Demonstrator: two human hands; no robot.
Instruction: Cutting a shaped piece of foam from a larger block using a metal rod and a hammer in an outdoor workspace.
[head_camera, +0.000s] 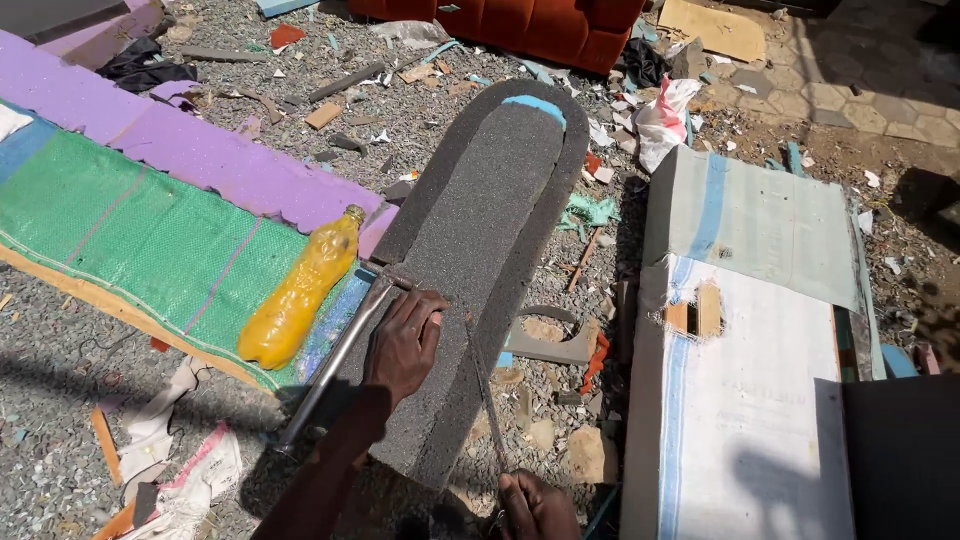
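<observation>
We look down on a long grey foam slab (480, 250) with a rounded far end, lying on gravel ground (60, 400) strewn with scraps. The left hand (403, 340) lies palm-down on the slab's near left part, fingers (425, 310) spread flat and grasping nothing, beside a long metal bar (335, 360) that runs along the slab's left edge. The right hand (535, 505), at the lower frame edge, has its fingers clenched on the handle of a thin blade (485, 385) that reaches up across the slab toward the left hand. A yellow plastic bottle (300, 290) lies just left of the bar on a green mat (130, 240). A white and grey board (750, 400) lies to the right.
</observation>
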